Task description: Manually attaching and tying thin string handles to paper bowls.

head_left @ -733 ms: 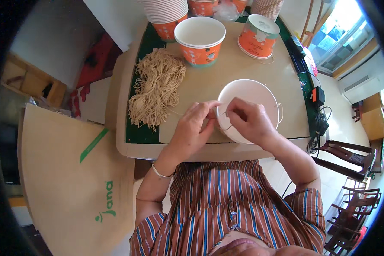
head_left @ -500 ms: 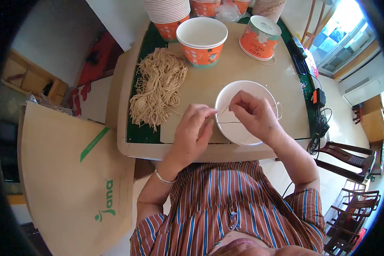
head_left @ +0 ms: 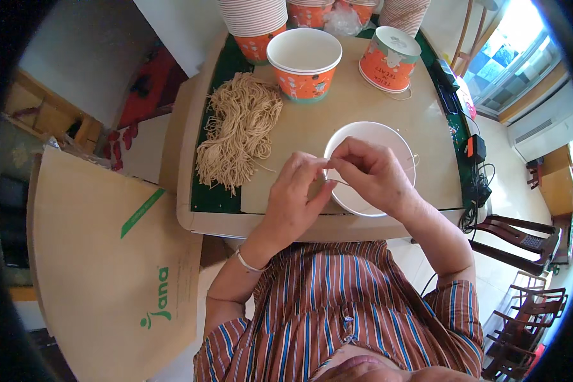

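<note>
A white-lined paper bucket (head_left: 395,141) stands near the table's front edge, its mouth facing up. A thin beige cord (head_left: 344,183) runs over its opening, and a small loop of it shows at the right rim. My left hand (head_left: 299,191), at the bucket's left rim, pinches the cord between thumb and fingers. Over the opening, my right hand (head_left: 377,177) is closed in a pinch at the cord too, its fingertips meeting those of my left. The exact spot where the cord passes between the fingertips is hidden. Left of my hands lies a heap of beige cords (head_left: 239,130).
Behind my hands stand an orange-and-green paper bucket (head_left: 304,79) and an upside-down one (head_left: 388,60) with a cord loop. Stacked buckets (head_left: 254,25) line the far edge. A black adapter with cables (head_left: 476,148) sits at the right edge; a large cardboard box (head_left: 108,254) is at left.
My hands have come together at the bucket's left rim: the left moved right, the right slightly left. The cord stretch between them has shortened.
</note>
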The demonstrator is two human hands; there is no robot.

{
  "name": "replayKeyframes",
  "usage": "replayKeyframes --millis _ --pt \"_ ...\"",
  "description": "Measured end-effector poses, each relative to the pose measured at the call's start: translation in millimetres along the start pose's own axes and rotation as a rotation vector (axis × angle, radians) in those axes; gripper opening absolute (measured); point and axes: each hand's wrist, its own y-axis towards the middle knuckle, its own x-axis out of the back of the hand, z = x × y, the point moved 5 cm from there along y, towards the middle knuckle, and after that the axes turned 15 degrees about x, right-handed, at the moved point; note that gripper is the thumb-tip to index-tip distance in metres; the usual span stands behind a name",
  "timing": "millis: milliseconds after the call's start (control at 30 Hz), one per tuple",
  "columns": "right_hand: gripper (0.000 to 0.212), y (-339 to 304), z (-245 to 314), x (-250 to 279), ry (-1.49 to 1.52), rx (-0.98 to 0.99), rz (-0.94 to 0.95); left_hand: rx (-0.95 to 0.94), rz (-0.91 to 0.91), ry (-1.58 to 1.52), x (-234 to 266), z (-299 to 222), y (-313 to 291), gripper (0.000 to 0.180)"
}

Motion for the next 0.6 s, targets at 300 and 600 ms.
replayKeyframes --millis 300,600 --pt "0.008 6 12 1 -0.102 -0.002 0.092 -0.030 -0.039 -0.043 0 0 2 0.017" --pt "0.008 8 7 2 -0.068 -0.081 0.141 0.009 -0.026 -0.046 0 0 4 0.019"
